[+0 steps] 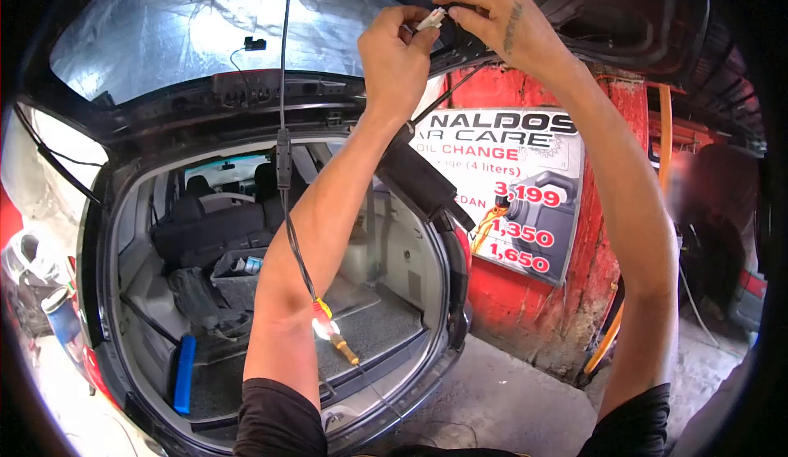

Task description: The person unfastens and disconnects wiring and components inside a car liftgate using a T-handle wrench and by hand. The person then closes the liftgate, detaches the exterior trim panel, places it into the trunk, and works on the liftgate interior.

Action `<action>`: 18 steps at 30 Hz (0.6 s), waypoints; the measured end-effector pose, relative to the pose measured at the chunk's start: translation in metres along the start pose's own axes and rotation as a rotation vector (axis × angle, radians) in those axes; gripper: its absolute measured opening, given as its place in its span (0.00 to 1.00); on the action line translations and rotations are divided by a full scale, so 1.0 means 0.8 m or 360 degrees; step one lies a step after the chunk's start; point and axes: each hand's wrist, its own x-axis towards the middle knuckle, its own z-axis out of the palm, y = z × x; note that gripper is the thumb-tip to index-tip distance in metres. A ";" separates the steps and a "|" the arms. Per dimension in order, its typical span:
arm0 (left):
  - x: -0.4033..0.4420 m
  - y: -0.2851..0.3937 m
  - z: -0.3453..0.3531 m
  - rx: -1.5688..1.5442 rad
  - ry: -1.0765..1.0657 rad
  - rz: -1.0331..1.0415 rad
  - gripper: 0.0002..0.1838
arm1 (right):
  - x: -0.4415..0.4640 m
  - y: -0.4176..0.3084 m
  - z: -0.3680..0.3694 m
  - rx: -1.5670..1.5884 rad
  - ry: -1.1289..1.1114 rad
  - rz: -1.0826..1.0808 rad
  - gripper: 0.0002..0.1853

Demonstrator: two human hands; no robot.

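Up under the raised tailgate [312, 87], my left hand [400, 55] pinches a small white plastic wire connector [432, 19] between thumb and fingers. My right hand [505, 22] meets it from the other side, thumb and index fingertips closed at the connector's far end; its other fingers reach up near the dark tailgate panel. The wires at the connector are too small to make out. A black cable [283, 128] hangs in front of my left arm, ending in a glowing lamp [325, 326] with a brass-coloured tip.
Below is the open cargo area [328, 326], with a black bin [238, 266] and a blue-edged strip [185, 375]. A black strut [423, 179] hangs at the right of the opening. Behind it, a price sign [525, 202] is on a red wall [574, 309].
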 end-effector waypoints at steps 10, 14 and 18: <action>0.000 0.002 -0.004 -0.0013 -0.0029 -0.0001 0.12 | 0.014 -0.005 -0.001 0.0866 -0.0530 0.1038 0.17; 0.001 0.000 -0.007 -0.0010 -0.0068 -0.0042 0.12 | 0.031 -0.029 -0.024 0.0954 -0.0646 0.1249 0.15; 0.001 -0.005 -0.005 -0.0070 -0.0085 -0.0017 0.12 | 0.027 -0.023 -0.011 0.0965 -0.0506 0.1186 0.14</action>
